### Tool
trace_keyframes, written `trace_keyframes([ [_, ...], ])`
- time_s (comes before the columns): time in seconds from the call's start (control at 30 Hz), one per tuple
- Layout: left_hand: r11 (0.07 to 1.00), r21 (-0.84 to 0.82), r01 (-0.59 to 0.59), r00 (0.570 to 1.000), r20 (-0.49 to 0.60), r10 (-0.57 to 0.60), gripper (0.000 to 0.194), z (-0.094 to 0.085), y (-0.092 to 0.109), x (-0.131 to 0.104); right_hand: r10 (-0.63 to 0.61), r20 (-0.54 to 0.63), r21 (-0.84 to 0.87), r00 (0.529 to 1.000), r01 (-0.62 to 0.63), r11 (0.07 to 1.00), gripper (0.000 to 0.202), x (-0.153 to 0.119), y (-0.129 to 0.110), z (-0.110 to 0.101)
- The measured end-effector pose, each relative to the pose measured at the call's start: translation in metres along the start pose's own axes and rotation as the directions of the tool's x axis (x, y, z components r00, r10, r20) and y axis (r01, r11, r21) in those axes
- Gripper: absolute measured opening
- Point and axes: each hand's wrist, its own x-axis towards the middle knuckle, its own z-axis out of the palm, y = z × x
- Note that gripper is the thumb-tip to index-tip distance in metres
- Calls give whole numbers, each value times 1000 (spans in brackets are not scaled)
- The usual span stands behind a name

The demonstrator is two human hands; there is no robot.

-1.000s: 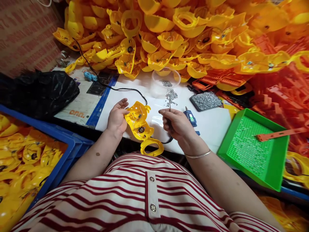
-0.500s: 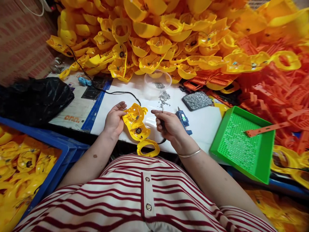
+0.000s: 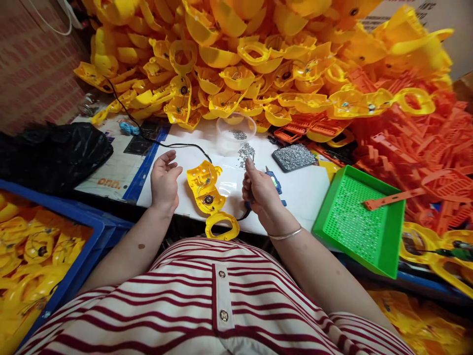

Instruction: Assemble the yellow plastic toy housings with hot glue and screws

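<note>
A yellow plastic shell point(image 3: 211, 190) lies on the white work surface, its hollow side up, with thin wires and a round black speaker point(image 3: 209, 199) inside. Joined to its near end is a yellow ring point(image 3: 222, 231) that reaches over the table edge. To the left of the shell, and apart from it, my left hand point(image 3: 165, 182) is raised with its fingers loosely apart and nothing in them. My right hand point(image 3: 258, 187) is closed around a thin metal-tipped tool point(image 3: 253, 159), mostly hidden by the fingers. A blue glue gun point(image 3: 274, 181) lies just beyond that hand.
Loose small screws point(image 3: 245, 152) lie by a clear round tub point(image 3: 236, 133). Behind the right hand sits a dark tray of screws point(image 3: 294, 157). A green perforated basket point(image 3: 354, 254) stands right. Yellow shells point(image 3: 236, 79) and orange parts point(image 3: 417, 162) are piled behind; a blue crate point(image 3: 107, 231) is left.
My left hand has let go of the yellow shell and moved left. My right hand has turned, thumb upward, still holding the tool. The view has shifted slightly.
</note>
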Motion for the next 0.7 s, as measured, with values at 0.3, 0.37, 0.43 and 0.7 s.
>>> trace_keyframes([
  [0.3, 958, -13, 286, 868, 428, -253, 13, 29, 19, -41, -255, 377, -184, 891, 341, 922, 23, -6, 9, 19],
  [0.37, 936, -15, 352, 805, 514, -295, 11, 29, 13, -47, -254, 460, -329, 851, 429, 841, 21, -7, 15, 27],
  [0.43, 931, -12, 366, 788, 535, -303, 20, 26, 6, -47, -255, 480, -444, 839, 483, 755, 18, -9, 18, 33],
  [0.7, 939, 184, 289, 957, -74, -280, 30, -1, 3, 34, -288, 472, -495, 833, 521, 696, 36, -26, 6, 9],
])
